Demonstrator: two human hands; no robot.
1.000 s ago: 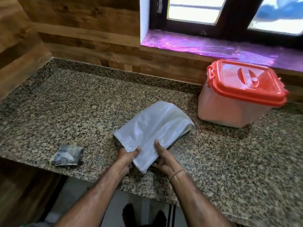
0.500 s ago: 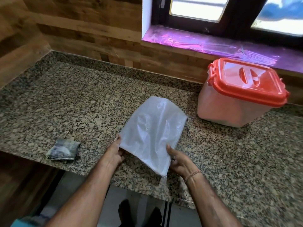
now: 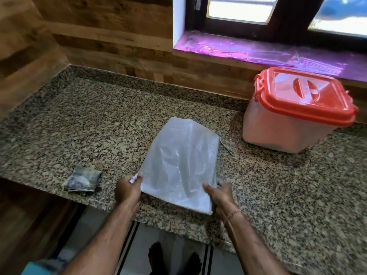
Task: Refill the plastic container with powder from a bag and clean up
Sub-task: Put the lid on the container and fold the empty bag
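While the white plastic bag (image 3: pixel 178 165) lies flat on the granite counter (image 3: pixel 99 120), near its front edge, both hands hold its near end. The left hand (image 3: pixel 127 190) pinches the near left corner, thumb on top and fingers curled underneath. The right hand (image 3: pixel 220 197) grips the near right corner, thumb on the bag and the other fingers tucked at its side.

Half a second ago the bag sat skewed, one corner pointing at the counter's edge, and the left hand only lay against its side. Now it lies squarer (far end toward 12 o'clock) and smoother. Whether it carries any print cannot be told.

At 2 o'clock from the bag, well apart, stands the plastic container (image 3: pixel 282 128) with its orange lid (image 3: pixel 309 100) on. A folded dark cloth (image 3: pixel 82 180) lies at 9 o'clock, near the left hand.
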